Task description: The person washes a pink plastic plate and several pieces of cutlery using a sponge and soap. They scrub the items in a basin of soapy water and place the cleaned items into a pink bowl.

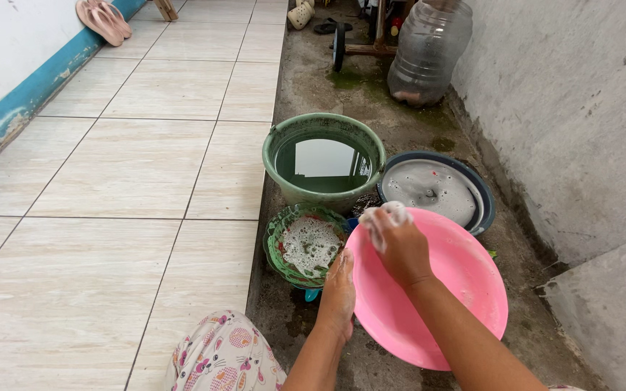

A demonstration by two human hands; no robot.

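Your right hand (398, 242) is closed around a soapy white scrubbing pad (393, 212), pressing it against the inner face of the large round pink plastic basin (443, 304), near its upper left rim. Your left hand (338, 289) curls over the left rim, fingers wrapped on the edge, holding the basin tilted up on the ground in front of your knees. By the look of it you are in the scrubbing step; the suds sit only near the top, so the next stroke likely calls for working the pad down and across the rest of the face while the left hand keeps the basin steady. Just left of the basin lies a green patterned plate (306, 246) covered in foam, behind it a green plastic bucket of water (323, 161), and beside that a dark round basin holding a soapy metal lid (436, 190). All stand on wet, stained concrete (400, 130) beside beige floor tiles (124, 188), with a grey wall (566, 108) on your right.
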